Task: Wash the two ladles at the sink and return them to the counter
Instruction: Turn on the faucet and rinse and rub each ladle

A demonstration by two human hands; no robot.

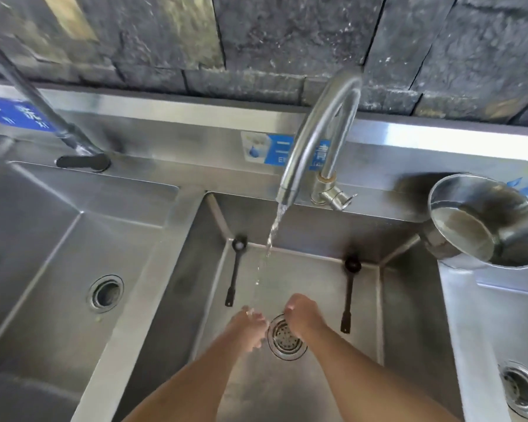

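Two black ladles lie flat on the floor of the middle basin (287, 391), bowls toward the back wall. One ladle (234, 275) is on the left and the other ladle (349, 296) on the right. Between them, just in front of the running water (272, 233), my left hand (250, 327) and my right hand (302, 315) hover over the drain (287, 336). Both hands have loosely bent fingers and hold nothing. Neither hand touches a ladle.
The curved steel faucet (317, 132) runs into the middle basin. A steel pot (485, 220) sits on the ledge at the right basin's back corner. A second tap (83, 161) stands behind the left basin (58, 239). A dark stone wall rises behind.
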